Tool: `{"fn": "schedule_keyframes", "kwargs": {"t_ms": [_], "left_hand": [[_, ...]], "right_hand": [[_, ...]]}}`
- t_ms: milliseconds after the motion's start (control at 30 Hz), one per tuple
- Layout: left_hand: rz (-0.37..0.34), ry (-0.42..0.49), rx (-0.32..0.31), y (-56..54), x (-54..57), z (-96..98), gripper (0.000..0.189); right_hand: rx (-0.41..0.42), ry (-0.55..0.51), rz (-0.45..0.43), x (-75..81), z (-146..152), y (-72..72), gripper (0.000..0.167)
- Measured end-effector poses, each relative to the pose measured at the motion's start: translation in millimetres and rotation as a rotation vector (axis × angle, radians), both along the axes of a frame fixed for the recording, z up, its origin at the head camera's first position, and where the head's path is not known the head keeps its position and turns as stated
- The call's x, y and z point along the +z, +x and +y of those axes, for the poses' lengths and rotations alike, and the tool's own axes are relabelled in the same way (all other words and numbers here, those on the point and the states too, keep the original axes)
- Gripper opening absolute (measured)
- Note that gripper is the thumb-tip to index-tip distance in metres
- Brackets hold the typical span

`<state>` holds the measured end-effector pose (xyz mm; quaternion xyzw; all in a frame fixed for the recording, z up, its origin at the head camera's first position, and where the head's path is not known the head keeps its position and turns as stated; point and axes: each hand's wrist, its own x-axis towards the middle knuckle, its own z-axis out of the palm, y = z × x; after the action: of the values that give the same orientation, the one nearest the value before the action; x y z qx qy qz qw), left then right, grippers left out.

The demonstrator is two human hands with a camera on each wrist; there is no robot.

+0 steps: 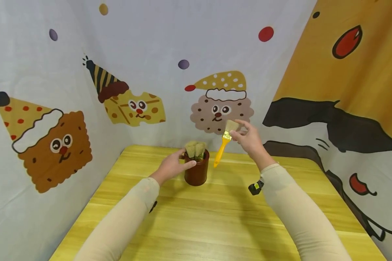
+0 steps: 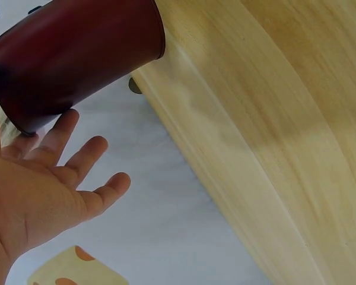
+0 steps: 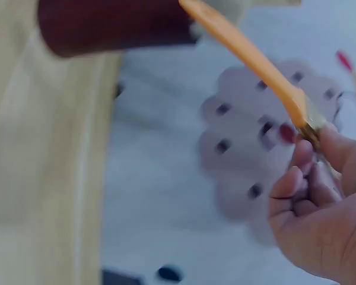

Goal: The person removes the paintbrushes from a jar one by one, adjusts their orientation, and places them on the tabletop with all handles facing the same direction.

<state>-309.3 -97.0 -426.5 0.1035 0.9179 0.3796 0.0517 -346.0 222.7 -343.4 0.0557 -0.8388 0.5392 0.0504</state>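
Observation:
A paintbrush [image 1: 221, 146] with an orange handle hangs tilted in the air, bristles up. My right hand [image 1: 249, 139] pinches it near the metal band, thumb and fingertips together; the handle tip points down and left. In the right wrist view the orange handle [image 3: 249, 53] reaches across toward the cup. My left hand [image 1: 173, 166] holds the dark red-brown cup [image 1: 196, 174] at its left side near the rim, with the thumb across the front. The left wrist view shows the outer fingers [image 2: 88, 155] spread off the cup wall. Pale brush bristles [image 1: 195, 148] stick up out of the cup.
The cup stands on a yellow wood-grain table [image 1: 189, 224], close to its back edge. A cloth with cartoon prints [image 1: 156, 43] hangs behind and at the sides. A black wrist device [image 1: 256, 187] sits under the right sleeve.

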Motion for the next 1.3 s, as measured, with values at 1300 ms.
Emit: {"fn": "schedule_keyframes", "kwargs": {"t_ms": [1300], "left_hand": [[-0.008, 0.013, 0.007, -1.8, -3.3, -2.2, 0.101]], "right_hand": [[0.11, 0.301, -0.32, -140.8, 2, -2.1, 0.056]]}}
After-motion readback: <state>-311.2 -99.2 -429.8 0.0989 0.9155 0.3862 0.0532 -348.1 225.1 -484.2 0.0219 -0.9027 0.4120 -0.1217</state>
